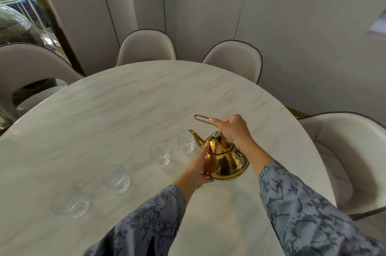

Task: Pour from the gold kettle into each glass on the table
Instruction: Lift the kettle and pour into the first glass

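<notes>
The gold kettle (225, 161) stands on the white marble table (129, 105), its spout pointing left toward the nearest glass (185, 141). My right hand (231, 128) is closed around the kettle's wire handle, which is raised above the lid. My left hand (198, 169) lies flat against the kettle's left side, steadying it. Several clear glasses stand in a diagonal row running to the lower left: one (159, 154), another (116, 178), and the closest to me (70, 202). All of them look empty.
Beige upholstered chairs ring the table: one at the far left (25, 63), two at the back (146, 46) (236, 57), one at the right (344, 151). A panelled wall stands behind. My patterned blue sleeves reach in from the bottom.
</notes>
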`<control>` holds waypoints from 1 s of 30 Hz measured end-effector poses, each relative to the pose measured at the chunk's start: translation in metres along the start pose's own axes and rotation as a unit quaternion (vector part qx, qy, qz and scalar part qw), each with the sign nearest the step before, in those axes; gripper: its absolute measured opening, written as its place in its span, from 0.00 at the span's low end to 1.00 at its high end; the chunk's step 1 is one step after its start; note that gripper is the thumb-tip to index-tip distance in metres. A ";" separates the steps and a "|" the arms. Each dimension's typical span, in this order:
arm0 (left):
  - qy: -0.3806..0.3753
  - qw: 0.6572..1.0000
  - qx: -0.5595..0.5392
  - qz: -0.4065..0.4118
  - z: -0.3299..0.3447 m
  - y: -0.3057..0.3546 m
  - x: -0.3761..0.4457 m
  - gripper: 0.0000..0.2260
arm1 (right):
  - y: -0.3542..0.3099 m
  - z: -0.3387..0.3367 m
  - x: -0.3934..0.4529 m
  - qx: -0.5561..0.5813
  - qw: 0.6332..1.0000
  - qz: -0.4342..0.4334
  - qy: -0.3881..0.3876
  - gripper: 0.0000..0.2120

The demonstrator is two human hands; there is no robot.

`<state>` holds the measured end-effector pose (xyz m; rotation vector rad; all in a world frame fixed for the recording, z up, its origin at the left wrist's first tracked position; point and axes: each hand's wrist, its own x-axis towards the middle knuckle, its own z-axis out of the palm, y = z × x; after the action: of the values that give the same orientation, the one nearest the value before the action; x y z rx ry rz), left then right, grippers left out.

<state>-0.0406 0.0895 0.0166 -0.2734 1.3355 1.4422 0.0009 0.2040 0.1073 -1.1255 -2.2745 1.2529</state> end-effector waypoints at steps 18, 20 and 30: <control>-0.068 0.994 -0.035 -0.083 0.012 0.014 -0.017 0.36 | -0.033 0.015 0.031 -0.187 0.982 0.000 -0.001 0.19; -0.076 0.992 -0.044 -0.087 0.013 0.016 -0.020 0.36 | -0.037 0.014 0.032 -0.201 0.980 0.003 0.000 0.19; -0.085 0.992 -0.051 -0.084 0.019 0.020 -0.023 0.30 | -0.052 0.008 0.031 -0.229 0.974 0.004 0.000 0.17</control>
<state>-0.0391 0.0970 0.0521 -0.3161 1.0770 1.3623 -0.0488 0.2068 0.1420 -1.2763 -2.6379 0.7420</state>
